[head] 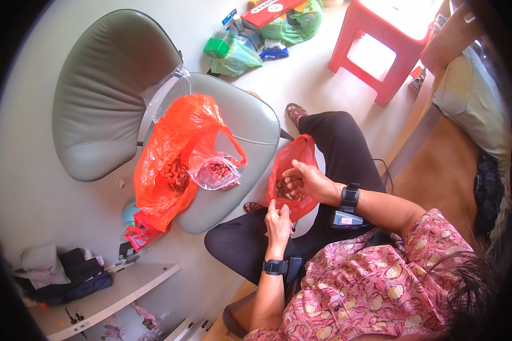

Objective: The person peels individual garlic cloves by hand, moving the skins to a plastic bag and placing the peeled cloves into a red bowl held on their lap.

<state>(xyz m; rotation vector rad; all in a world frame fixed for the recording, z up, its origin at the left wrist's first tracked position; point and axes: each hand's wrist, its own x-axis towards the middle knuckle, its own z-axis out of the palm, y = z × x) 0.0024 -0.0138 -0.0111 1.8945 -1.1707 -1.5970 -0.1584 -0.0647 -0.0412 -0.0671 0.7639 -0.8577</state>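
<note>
My left hand (278, 222) is at the near rim of a red plastic bag (294, 157), its thumb and forefinger raised; whether it grips anything is unclear. Over the mouth of that bag is my right hand (310, 182), fingers curled, its grasp partly hidden. Brown bits that look like nut shells (283, 190) lie inside. On the seat of a grey-green chair (254, 115), a larger orange-red plastic bag (187, 123) holds what look like unshelled peanuts (176, 174). Beside it a clear plastic bag (211, 181) lies open with small reddish kernels (219, 171) in it.
My legs (345, 140) flank the red bag. A red plastic stool (384, 47) stands at upper right. Green plastic bags (239, 59) and boxes lie on the floor beyond the chair. Clothes (64, 273) rest on a shelf (123, 283) at lower left.
</note>
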